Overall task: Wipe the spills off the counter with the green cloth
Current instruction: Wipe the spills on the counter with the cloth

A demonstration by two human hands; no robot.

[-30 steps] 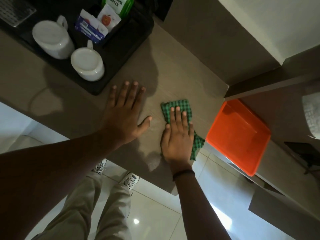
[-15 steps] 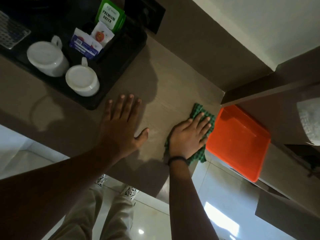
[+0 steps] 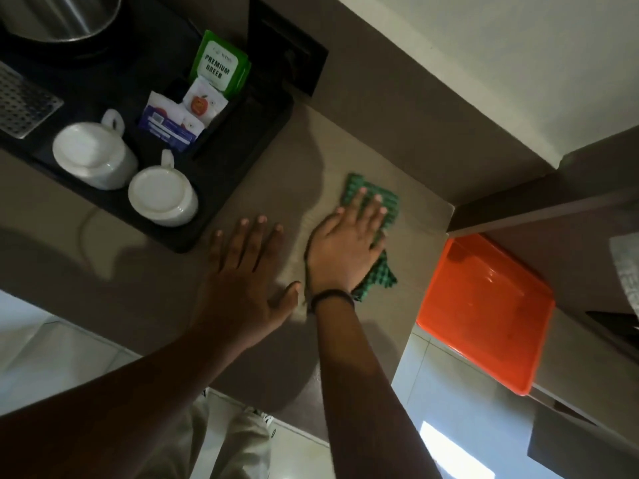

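A green checked cloth (image 3: 387,202) lies flat on the brown counter (image 3: 283,160), partly under my right hand (image 3: 345,247). That hand presses down on the cloth with its fingers spread and pointing toward the back wall. A dark band circles its wrist. My left hand (image 3: 242,274) rests palm down on the bare counter just left of the right hand, fingers apart and holding nothing. No spill shows clearly on the dim surface.
A black tray (image 3: 238,188) at the back left holds two upturned white cups (image 3: 93,157), tea sachets (image 3: 218,63) and a metal kettle (image 3: 58,15). An orange bin (image 3: 484,312) stands below the counter's right end. The wall runs along the back.
My right hand has slid the cloth from the front edge to the right end, then back toward the wall and slightly left. My left hand has stayed flat in place.
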